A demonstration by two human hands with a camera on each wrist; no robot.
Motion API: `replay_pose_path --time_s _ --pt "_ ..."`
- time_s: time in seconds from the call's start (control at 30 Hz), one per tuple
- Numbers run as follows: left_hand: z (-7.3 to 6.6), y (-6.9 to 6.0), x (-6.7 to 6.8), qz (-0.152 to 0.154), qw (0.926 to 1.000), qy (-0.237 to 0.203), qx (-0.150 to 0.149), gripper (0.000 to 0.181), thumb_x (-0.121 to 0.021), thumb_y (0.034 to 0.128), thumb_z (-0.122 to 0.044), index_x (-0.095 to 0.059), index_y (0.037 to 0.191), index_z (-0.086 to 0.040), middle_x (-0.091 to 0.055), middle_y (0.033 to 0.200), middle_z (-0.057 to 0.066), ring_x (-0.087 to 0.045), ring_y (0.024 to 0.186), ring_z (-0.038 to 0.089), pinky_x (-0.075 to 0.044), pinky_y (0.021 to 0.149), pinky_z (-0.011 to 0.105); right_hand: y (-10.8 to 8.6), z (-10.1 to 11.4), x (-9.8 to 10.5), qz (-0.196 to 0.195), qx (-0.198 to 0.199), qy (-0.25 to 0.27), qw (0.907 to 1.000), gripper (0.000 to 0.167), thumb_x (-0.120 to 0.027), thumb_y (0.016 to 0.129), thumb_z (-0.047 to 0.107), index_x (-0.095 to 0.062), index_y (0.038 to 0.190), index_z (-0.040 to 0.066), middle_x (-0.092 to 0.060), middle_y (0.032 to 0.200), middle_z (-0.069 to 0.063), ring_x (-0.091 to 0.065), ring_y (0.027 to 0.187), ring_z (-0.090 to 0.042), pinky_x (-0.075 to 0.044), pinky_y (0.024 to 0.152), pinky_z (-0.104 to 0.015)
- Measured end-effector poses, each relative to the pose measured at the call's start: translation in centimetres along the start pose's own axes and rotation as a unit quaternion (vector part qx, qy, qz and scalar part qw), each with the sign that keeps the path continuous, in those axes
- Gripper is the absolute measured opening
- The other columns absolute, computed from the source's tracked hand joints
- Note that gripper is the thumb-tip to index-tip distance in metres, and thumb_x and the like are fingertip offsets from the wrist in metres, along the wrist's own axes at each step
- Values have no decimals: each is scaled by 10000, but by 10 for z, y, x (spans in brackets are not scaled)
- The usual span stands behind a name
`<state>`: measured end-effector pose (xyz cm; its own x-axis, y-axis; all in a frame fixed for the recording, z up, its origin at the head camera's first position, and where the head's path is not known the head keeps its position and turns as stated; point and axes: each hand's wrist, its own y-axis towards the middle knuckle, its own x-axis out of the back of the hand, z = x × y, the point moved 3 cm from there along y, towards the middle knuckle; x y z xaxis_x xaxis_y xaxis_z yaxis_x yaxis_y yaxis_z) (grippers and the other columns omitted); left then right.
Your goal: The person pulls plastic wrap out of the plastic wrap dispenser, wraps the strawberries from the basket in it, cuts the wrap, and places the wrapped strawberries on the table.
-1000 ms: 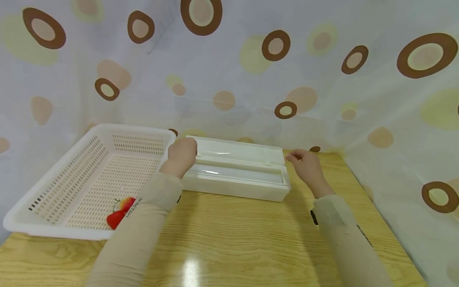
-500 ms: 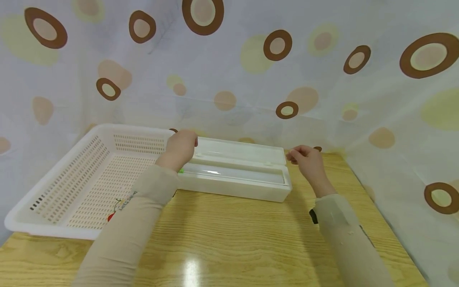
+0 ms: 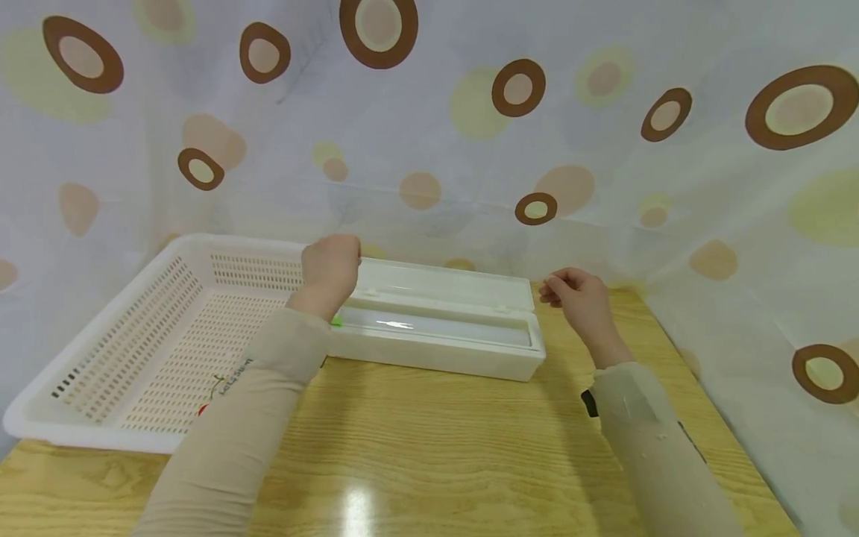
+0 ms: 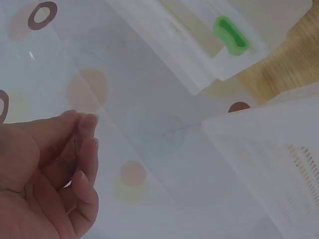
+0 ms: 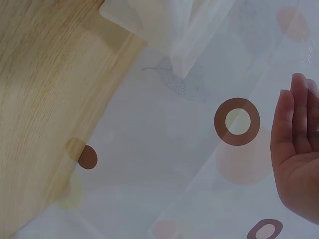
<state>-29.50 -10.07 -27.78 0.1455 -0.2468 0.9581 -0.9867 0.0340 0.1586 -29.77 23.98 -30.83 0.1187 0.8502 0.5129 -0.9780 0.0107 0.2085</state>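
My left hand (image 3: pixel 330 272) is raised above the left end of a white cling film box (image 3: pixel 436 356). Thumb and fingertips pinch the edge of clear cling film (image 4: pixel 31 55), which shows only as faint glints. Beyond the box's right end, my right hand (image 3: pixel 580 302) pinches the film too, thumb against index finger; its fingertips are partly cut off in the right wrist view. The box's lid (image 3: pixel 443 287) is tipped back, and a pale roll (image 3: pixel 429 327) lies inside. A small green piece (image 4: pixel 232 37) sits at the box's left end.
A white slotted basket (image 3: pixel 94 440) stands on the wooden table (image 3: pixel 429 447), left of the box. In it, a red item (image 3: pixel 203 409) with lettering beside it is mostly hidden by my left sleeve. A spotted curtain (image 3: pixel 429 134) hangs behind the table and along its right side.
My left hand has moved left and slightly up, uncovering the green piece; its sleeve now hides most of the red items. My right hand has shifted a little right and up.
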Motion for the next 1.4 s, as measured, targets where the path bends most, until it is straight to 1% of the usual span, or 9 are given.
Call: replay_pose_path --time_s 0.1,0.23,0.47,0.63,0.77,0.9,1.07,1.27,1.4 --pt "2 1 2 -71 9999 89 1 160 -566 926 -171 -688 985 -86 -704 1011 84 -662 926 288 -533 756 456 0 1 2 -76 18 14 10000 274 -487 970 151 -572 1003 -108 -578 661 183 -590 630 34 -516 642 -151" --pt "3 2 4 -88 9999 55 5 175 -557 934 -181 -689 1010 -96 -701 1024 76 -662 926 277 -535 748 452 1 3 3 -143 79 25 9999 251 -490 969 151 -578 972 -84 -573 644 198 -593 620 36 -518 640 -154" --pt "3 1 14 -139 9997 -207 12 178 -544 939 -152 -675 1028 -70 -691 1043 93 -646 962 276 -524 785 465 5 7 6 -148 173 16 9997 234 -493 966 149 -580 952 -68 -573 629 229 -588 604 51 -518 637 -165" --pt "3 1 19 -153 9991 -382 97 187 -531 945 -152 -669 1039 -67 -683 1069 101 -633 987 286 -510 818 461 5 11 8 -173 206 21 9996 247 -493 969 172 -580 955 -58 -573 630 236 -589 605 47 -504 627 -148" --pt "4 2 22 -182 9983 -530 159 180 -530 947 -163 -667 1015 -69 -679 1069 104 -625 989 288 -500 825 453 5 15 10 -166 191 72 9997 239 -492 970 184 -579 948 -38 -580 631 231 -594 610 37 -502 625 -147" --pt "4 1 25 -215 9979 -594 137 181 -524 952 -168 -662 1008 -65 -674 1062 108 -621 981 290 -497 823 452 5 19 12 -144 158 93 9997 246 -492 971 206 -580 957 -23 -588 643 224 -600 626 30 -508 641 -156" --pt "4 0 29 -301 9976 -620 71 180 -526 953 -172 -656 1011 -61 -675 1053 110 -623 974 294 -500 812 455 6 23 14 -149 181 15 9997 257 -487 973 205 -581 975 -34 -584 641 231 -598 622 37 -514 645 -165" --pt "4 -1 32 -377 9970 -669 -27 180 -523 956 -183 -652 1019 -74 -678 1057 98 -627 955 293 -500 791 456 7 27 18 -216 255 -33 9994 263 -489 971 193 -581 987 -53 -577 632 239 -595 611 49 -508 633 -144" --pt "3 -2 35 -410 9972 -626 -34 176 -530 952 -195 -647 1025 -85 -678 1059 89 -628 954 291 -496 783 456 5 29 20 -241 275 -1 9993 259 -496 968 189 -582 987 -55 -581 635 234 -595 615 50 -506 627 -129"
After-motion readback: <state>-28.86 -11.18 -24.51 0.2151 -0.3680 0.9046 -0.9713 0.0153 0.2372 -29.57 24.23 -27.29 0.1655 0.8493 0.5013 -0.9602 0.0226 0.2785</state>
